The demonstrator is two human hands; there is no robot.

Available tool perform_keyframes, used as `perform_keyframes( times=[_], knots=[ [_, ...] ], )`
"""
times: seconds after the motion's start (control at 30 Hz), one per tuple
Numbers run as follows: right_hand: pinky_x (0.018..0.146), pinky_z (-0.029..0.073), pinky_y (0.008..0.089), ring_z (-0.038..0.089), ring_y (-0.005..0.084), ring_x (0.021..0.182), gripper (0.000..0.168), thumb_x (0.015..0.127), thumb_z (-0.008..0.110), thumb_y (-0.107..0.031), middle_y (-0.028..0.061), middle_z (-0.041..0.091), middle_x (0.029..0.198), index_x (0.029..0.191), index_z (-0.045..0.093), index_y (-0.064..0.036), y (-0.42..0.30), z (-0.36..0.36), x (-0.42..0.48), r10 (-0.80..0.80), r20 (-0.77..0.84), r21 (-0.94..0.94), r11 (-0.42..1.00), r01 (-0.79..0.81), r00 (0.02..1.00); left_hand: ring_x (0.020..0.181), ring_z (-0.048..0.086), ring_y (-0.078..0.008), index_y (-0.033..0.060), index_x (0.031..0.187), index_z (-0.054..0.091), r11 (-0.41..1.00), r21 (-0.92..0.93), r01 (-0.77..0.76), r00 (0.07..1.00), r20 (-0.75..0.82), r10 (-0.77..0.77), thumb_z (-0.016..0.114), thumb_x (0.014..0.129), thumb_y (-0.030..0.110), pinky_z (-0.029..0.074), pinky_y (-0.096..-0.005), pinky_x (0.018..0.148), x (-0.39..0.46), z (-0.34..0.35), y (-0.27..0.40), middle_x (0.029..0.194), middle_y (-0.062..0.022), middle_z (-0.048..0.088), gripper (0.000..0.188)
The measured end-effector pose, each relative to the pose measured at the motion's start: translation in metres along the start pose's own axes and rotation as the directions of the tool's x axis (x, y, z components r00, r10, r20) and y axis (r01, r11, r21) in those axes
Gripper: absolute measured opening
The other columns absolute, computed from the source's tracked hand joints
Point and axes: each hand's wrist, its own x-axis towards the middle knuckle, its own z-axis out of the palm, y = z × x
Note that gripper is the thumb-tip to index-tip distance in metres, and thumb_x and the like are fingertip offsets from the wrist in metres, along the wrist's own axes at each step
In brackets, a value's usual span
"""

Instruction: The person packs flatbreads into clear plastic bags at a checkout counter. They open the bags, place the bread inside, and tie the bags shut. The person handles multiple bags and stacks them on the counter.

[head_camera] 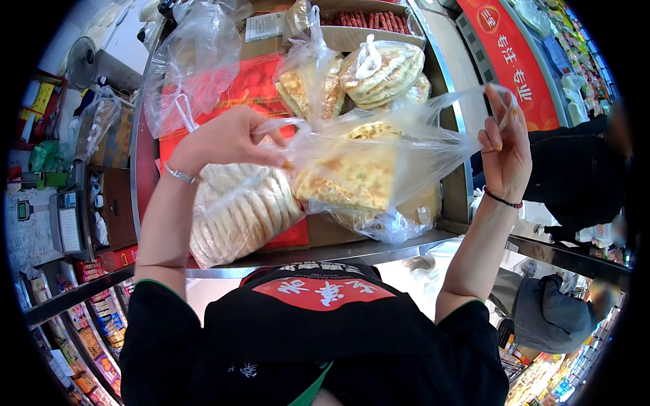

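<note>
Stretched between my hands is a clear plastic bag (421,167) with square browned flatbreads (350,175) in it. My left hand (238,137) grips one handle of the bag near its knot-like gathered edge. Up at the right, my right hand (508,142) has the other handle looped over its raised fingers, pulled taut. Below my left hand lies a bag of pale round flatbreads (244,213), stacked on edge. Behind the held bag stand a tied bag of round flatbreads (383,73) and a bag of folded flatbreads (310,89).
A metal-rimmed counter (325,256) surrounds the goods. At its far side a cardboard box (345,38) holds red sausage-like sticks (373,21). Loose plastic bags (198,66) hang at the far left. A scale (68,223) stands left; two people (574,172) are at the right.
</note>
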Motion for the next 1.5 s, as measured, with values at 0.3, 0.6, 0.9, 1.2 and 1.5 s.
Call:
perform_keyframes(
  times=[0.3, 0.6, 0.9, 1.2, 1.5],
  knots=[
    [0.058, 0.045, 0.0205, 0.049, 0.0077, 0.063, 0.049, 0.096, 0.046, -0.01, 0.0236, 0.042, 0.142, 0.142, 0.033, 0.0, 0.006, 0.005, -0.004, -0.071, 0.058, -0.099, 0.992, 0.076, 0.996, 0.076, 0.058, -0.009, 0.0007, 0.092, 0.07, 0.924, 0.025, -0.382, 0.437, -0.876, 0.204, 0.07, 0.088, 0.019, 0.048, -0.0241, 0.071, 0.016, -0.019, -0.01, 0.08, -0.0006, 0.064, 0.018],
    [0.059, 0.044, 0.02, 0.053, 0.0082, 0.067, 0.05, 0.092, 0.061, -0.017, 0.014, 0.059, 0.123, 0.137, 0.044, -0.005, 0.046, -0.097, -0.024, 0.217, -0.476, -0.536, 0.697, -0.477, 0.852, 0.11, 0.059, -0.0174, 0.0017, 0.124, 0.058, 0.872, -0.488, 0.038, 0.964, 0.247, 0.096, 0.072, 0.082, 0.013, 0.045, -0.0338, 0.095, -0.025, 0.068, -0.056, 0.116, -0.0093, 0.064, 0.046],
    [0.078, 0.05, 0.0309, 0.068, 0.0226, 0.08, 0.024, 0.088, 0.063, -0.018, 0.0147, 0.07, 0.085, 0.096, 0.067, 0.004, 0.143, 0.069, 0.14, 0.226, 0.27, -0.894, 0.42, 0.156, 0.936, 0.092, 0.063, -0.0169, -0.0011, 0.116, 0.061, 0.976, -0.021, -0.215, 0.807, -0.567, 0.166, 0.06, 0.091, 0.014, 0.05, -0.0288, 0.08, 0.142, -0.009, -0.053, 0.106, -0.0107, 0.066, 0.03],
    [0.077, 0.052, 0.0376, 0.065, 0.0297, 0.084, 0.052, 0.08, 0.065, -0.011, 0.017, 0.066, 0.09, 0.129, 0.049, -0.003, 0.3, 0.046, 0.17, 0.239, 0.115, -0.933, 0.36, 0.022, 0.964, 0.075, 0.061, -0.0211, 0.0023, 0.101, 0.067, 0.996, 0.023, -0.092, 0.715, -0.694, 0.082, 0.065, 0.084, 0.016, 0.049, -0.0325, 0.069, 0.22, 0.03, -0.14, 0.084, -0.0091, 0.065, 0.021],
    [0.068, 0.049, 0.0342, 0.061, 0.0253, 0.07, 0.016, 0.076, 0.06, -0.01, 0.0147, 0.064, 0.081, 0.086, 0.07, -0.001, 0.294, 0.011, 0.162, 0.029, -0.185, -0.732, 0.662, -0.157, 0.982, 0.08, 0.056, -0.0063, 0.0016, 0.091, 0.066, 0.921, -0.302, -0.245, 0.632, -0.77, -0.085, 0.062, 0.092, 0.015, 0.047, -0.0225, 0.075, 0.178, 0.021, -0.153, 0.091, 0.0012, 0.063, 0.014]
  ],
)
